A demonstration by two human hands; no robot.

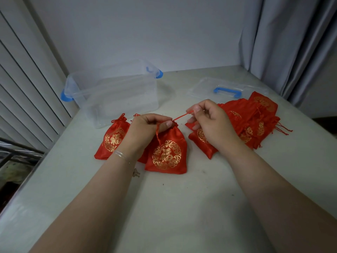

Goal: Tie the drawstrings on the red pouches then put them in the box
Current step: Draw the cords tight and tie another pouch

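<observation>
A: What lay nearest on the worktop (182,207)?
B: A red pouch (166,156) with gold print. The left hand (145,127) pinched its gathered neck; the right hand (209,121), at two o'clock of it, pinched a drawstring (180,117) pulled taut between them.
A: And the rest?
B: A tied pouch (113,138) at nine o'clock, a heap of pouches (253,119) at three. Farther, the clear box (113,92) at eleven o'clock, its lid (226,88) at one.

Grey curtain (284,52), white shutter (23,79)
</observation>
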